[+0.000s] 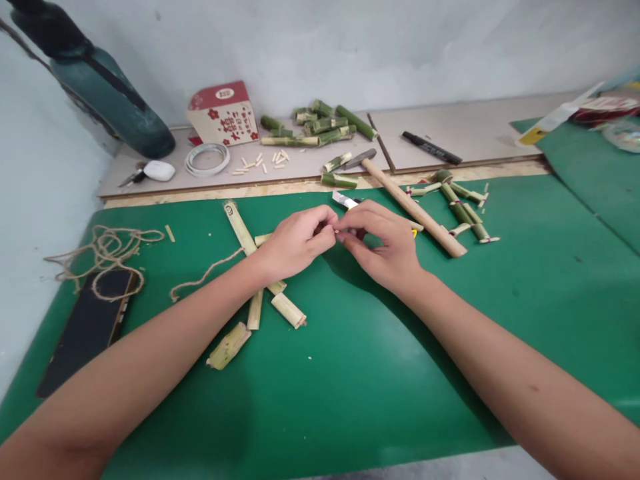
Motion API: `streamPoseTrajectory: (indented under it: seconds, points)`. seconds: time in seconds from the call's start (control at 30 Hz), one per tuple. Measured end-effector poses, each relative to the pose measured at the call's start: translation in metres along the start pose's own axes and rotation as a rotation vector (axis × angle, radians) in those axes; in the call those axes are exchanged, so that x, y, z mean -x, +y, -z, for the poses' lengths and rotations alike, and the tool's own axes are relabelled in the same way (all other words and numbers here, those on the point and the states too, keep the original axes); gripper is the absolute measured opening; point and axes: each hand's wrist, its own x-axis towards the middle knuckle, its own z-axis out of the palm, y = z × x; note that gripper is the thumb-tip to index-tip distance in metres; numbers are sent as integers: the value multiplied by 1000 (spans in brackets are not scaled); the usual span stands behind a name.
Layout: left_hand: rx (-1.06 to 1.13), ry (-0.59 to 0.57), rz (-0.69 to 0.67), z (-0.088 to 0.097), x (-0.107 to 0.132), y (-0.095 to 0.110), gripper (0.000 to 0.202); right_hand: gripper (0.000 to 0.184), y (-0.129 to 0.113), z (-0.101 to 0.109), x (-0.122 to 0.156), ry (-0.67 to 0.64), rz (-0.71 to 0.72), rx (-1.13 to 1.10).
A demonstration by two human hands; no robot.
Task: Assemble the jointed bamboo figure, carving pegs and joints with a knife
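Observation:
My left hand (303,241) and my right hand (383,241) meet fingertip to fingertip above the green mat (350,387). Both are closed in a pinch, and a tiny pale bit barely shows between the fingertips, too small to name. Below my left hand lies a figure of split bamboo pieces (241,230), partly hidden by the wrist, with a length of twine (203,277) running off it. Loose bamboo pieces (229,347) rest nearer to me. Behind my right hand a utility knife (344,200) is partly covered.
A wooden-handled tool (415,210) lies beside a jointed green bamboo figure (459,210). Along the back are cut bamboo sections (327,125), small pale pegs (277,159), a tape roll (207,160), a box (225,117), a marker (431,148) and a bottle (113,100). Tangled twine (107,250) covers a dark phone-like slab (83,340).

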Motion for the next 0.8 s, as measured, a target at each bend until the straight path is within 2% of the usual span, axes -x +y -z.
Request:
streamPoseTrajectory:
  seconds: [0.27,0.5,0.8]
  points:
    - [99,10,0,-2,-1,-6,12,6,-1,2,0,23,28,81]
    - [90,34,16,-3,-2,-5,6,7,-5,-1,1,83,0,27]
    - [97,61,27,-3,-2,-6,9,4,-5,-3,3,112,-137,-82]
